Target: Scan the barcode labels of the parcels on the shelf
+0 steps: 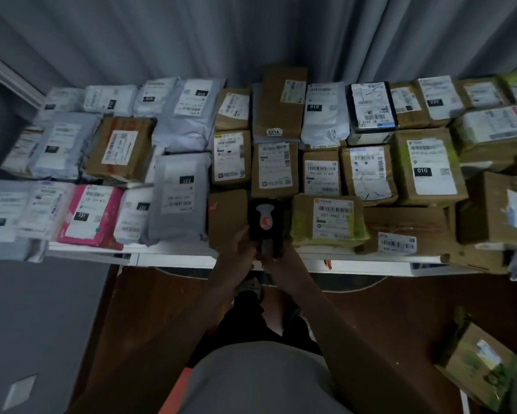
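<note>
Gripping a black handheld barcode scanner (264,222) with a grey and orange panel on top, both hands meet at the front edge of the white shelf (173,258). The left hand (240,249) curls round the scanner's left side, and the right hand (276,255) wraps the dark grip underneath, fingers closed on it. The scanner hovers over the front row, between a plain brown cardboard box (225,218) and a yellow-green taped carton (326,219).

Trouble ahead, I'd say: parcels sit edge to edge, labels just beside each other, so the beam could catch a neighbour's code and log the wrong one. The glossy grey plastic mailers (178,195) look crinkled, which may warp their barcodes. The pink plastic mailer (92,215) lies flat and smooth. Several labels face different ways, so some could be skipped. The light is dim and the far labels are blurred.
</note>
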